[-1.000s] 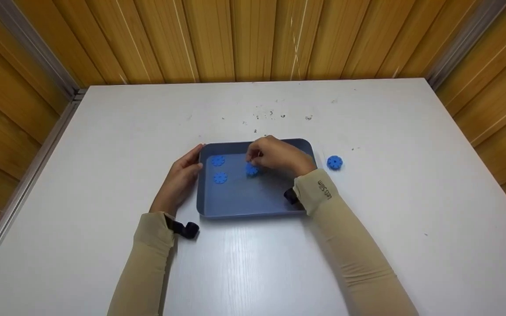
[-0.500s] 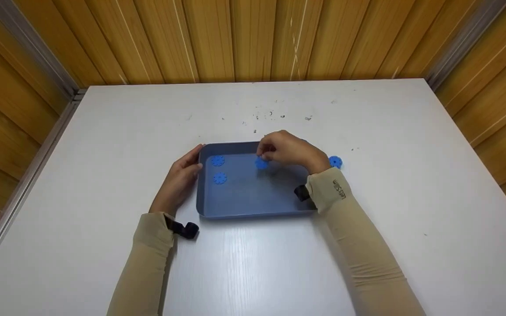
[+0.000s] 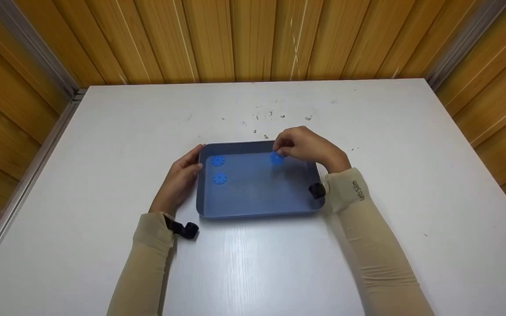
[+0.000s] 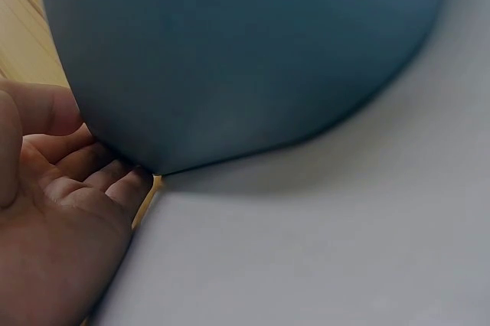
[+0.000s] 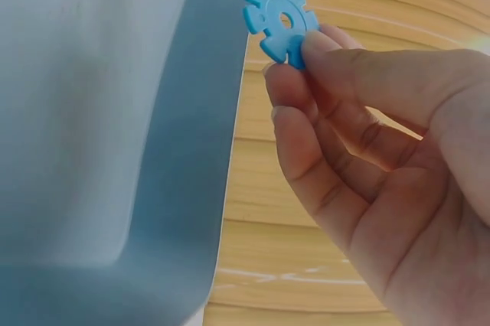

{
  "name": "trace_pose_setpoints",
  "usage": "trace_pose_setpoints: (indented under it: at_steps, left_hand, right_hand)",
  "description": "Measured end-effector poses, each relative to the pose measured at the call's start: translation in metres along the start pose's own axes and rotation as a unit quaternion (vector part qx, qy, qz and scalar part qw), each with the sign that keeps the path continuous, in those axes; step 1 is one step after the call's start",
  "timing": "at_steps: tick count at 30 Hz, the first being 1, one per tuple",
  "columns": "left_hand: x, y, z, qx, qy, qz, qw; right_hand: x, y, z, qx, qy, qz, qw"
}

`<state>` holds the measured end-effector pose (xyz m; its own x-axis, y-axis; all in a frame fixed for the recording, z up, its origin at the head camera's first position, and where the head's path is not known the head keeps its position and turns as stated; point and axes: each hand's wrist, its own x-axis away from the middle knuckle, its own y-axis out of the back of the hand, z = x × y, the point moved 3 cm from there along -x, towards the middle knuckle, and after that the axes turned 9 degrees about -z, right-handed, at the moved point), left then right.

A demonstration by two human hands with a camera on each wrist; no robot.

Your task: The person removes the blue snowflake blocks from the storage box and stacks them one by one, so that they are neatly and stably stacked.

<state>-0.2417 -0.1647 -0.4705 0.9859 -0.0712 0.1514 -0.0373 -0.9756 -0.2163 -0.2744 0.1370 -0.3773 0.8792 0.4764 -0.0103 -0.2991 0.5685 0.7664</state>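
My right hand point(image 3: 310, 145) pinches a blue snowflake building disc point(image 5: 283, 24) between thumb and fingers. The disc has notches round its edge and a hole in the middle. In the head view it appears over the far right part of a blue-grey tray point(image 3: 257, 202). At the tray's left wall, my left hand point(image 3: 178, 177) grips the side, thumb at the rim and fingers along the outside. The left wrist view shows those fingertips right at the tray's edge. Two more blue discs lie inside at the left, an upper disc point(image 3: 218, 160) and a lower disc point(image 3: 220, 178).
The tray stands on a white table point(image 3: 244, 263) with small dark scuff marks behind it. Yellow wood-patterned panels point(image 3: 253, 41) rise at the back and both sides. A black wrist camera point(image 3: 316, 191) overlaps the tray's right edge in the head view.
My right hand has moved right and slightly away from me, carrying the pinched disc. Its wrist now hides the disc seen earlier on the table. My left hand has stayed still.
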Motion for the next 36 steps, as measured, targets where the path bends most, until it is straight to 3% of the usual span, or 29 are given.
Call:
trace_pose_setpoints:
  at_steps: [9, 36]
  left_hand:
    - [0.0, 0.0, 0.0, -0.003, -0.002, 0.003, 1.0]
    - [0.002, 0.001, 0.0, -0.033, -0.002, -0.012, 0.9994]
  right_hand:
    - [0.014, 0.015, -0.016, -0.006, -0.038, -0.02, 0.999]
    - [0.052, 0.045, -0.063, -0.004, -0.071, -0.063, 0.996]
